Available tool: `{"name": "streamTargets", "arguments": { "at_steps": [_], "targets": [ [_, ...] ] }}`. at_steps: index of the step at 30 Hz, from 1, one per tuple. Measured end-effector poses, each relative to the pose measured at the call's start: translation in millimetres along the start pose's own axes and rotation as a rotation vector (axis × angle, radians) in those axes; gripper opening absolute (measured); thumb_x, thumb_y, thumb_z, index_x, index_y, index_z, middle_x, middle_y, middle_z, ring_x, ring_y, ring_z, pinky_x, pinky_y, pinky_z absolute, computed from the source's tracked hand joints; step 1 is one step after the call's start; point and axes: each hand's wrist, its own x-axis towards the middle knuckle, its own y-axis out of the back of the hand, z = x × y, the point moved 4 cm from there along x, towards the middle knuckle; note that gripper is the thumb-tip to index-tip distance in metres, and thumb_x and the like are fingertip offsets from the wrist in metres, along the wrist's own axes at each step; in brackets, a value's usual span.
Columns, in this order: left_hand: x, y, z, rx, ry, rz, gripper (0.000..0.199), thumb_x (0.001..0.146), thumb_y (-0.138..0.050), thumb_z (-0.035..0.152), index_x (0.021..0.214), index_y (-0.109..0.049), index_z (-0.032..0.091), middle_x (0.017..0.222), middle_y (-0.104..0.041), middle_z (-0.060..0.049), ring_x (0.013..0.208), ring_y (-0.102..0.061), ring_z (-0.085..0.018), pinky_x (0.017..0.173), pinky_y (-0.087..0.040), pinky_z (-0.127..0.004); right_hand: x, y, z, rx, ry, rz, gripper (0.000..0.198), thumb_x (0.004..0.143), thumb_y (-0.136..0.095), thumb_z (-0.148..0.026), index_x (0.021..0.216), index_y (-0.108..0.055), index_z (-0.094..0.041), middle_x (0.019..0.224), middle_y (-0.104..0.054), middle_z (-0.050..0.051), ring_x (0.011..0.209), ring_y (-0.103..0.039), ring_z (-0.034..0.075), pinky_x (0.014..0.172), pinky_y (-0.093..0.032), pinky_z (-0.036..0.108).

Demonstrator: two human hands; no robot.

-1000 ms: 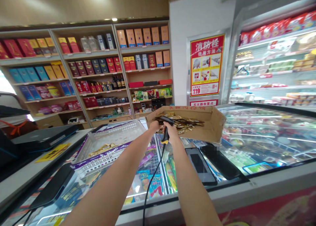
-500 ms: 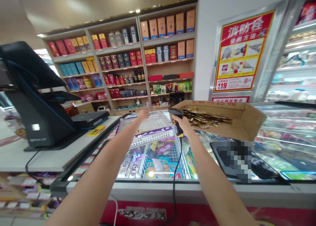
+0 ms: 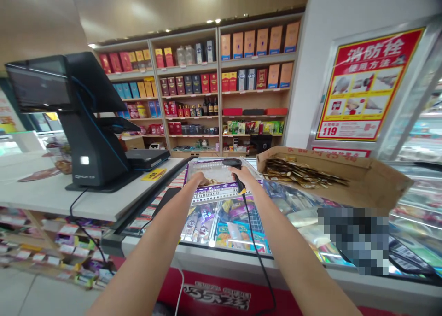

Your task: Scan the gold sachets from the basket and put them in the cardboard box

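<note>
My right hand (image 3: 243, 177) is wrapped round the grip of a black barcode scanner (image 3: 238, 172) with a yellow tip at its lower end. A black cable runs down from the scanner over the front of the freezer. My left hand (image 3: 196, 180) reaches into a white plastic basket (image 3: 207, 195) with a purple strip along its rim, at the basket's left side. Its fingers are mostly hidden, and a small brownish thing near them is too blurred to name. The basket rests on the glass top of a chest freezer (image 3: 207, 251), and the scanner is over its right part.
On the right stands an open cardboard box (image 3: 366, 191) with many small gold-brown packets. A checkout terminal (image 3: 93, 141) stands on the white counter (image 3: 100, 205) at left, beside a yellow card (image 3: 154, 173). Shelves (image 3: 193, 104) of boxes and bottles line the back wall.
The view has turned left, so things appear farther right. My left hand has come down from the basket's far side to its near left. My right hand still holds the scanner, now over the basket.
</note>
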Motion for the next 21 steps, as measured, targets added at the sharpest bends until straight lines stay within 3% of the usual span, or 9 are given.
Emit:
{"name": "streamTargets", "arguments": {
  "at_steps": [4, 8, 11, 17, 21],
  "targets": [
    [6, -6, -11, 0.343, 0.177, -0.09, 0.041, 0.047, -0.089, 0.031, 0.048, -0.051, 0.015, 0.047, -0.055, -0.009, 0.085, -0.064, -0.034, 0.079, -0.047, -0.041, 1, -1, 6, -0.087, -0.03, -0.007, 0.018, 0.074, -0.067, -0.023, 0.061, -0.055, -0.016, 0.048, -0.055, 0.001, 0.044, -0.048, 0.01, 0.045, -0.038, 0.022],
    [0, -7, -5, 0.603, 0.133, -0.18, 0.037, 0.059, -0.082, 0.044, 0.061, -0.06, 0.014, 0.074, -0.068, -0.017, 0.095, -0.064, -0.034, 0.083, -0.047, -0.039, 5, 1, 10, -0.035, -0.045, -0.045, 0.015, 0.075, -0.065, -0.023, 0.065, -0.057, -0.015, 0.05, -0.056, 0.001, 0.045, -0.049, 0.01, 0.046, -0.039, 0.022],
    [-11, -2, 9, 0.694, 0.045, -0.169, 0.039, 0.068, -0.074, 0.049, 0.078, -0.067, 0.012, 0.099, -0.068, -0.023, 0.103, -0.062, -0.036, 0.084, -0.047, -0.037, 9, 1, 13, -0.005, -0.048, -0.063, 0.016, 0.075, -0.066, -0.024, 0.064, -0.057, -0.016, 0.051, -0.056, 0.001, 0.046, -0.049, 0.01, 0.047, -0.04, 0.023],
    [-18, 9, 39, 0.534, -0.094, 0.031, 0.029, 0.085, -0.058, 0.039, 0.1, -0.062, 0.014, 0.112, -0.066, -0.018, 0.107, -0.06, -0.032, 0.084, -0.045, -0.035, 10, 1, 14, 0.073, -0.05, -0.066, 0.015, 0.074, -0.066, -0.024, 0.065, -0.057, -0.016, 0.05, -0.056, 0.001, 0.045, -0.049, 0.011, 0.047, -0.041, 0.023],
    [-7, 3, 42, 0.189, -0.001, 0.08, 0.023, 0.084, -0.06, 0.033, 0.094, -0.06, 0.012, 0.106, -0.066, -0.018, 0.104, -0.061, -0.032, 0.084, -0.046, -0.039, 10, 3, 15, 0.121, -0.03, -0.069, 0.016, 0.072, -0.067, -0.027, 0.065, -0.057, -0.016, 0.051, -0.056, 0.001, 0.046, -0.05, 0.011, 0.048, -0.041, 0.024]
  ]
}}
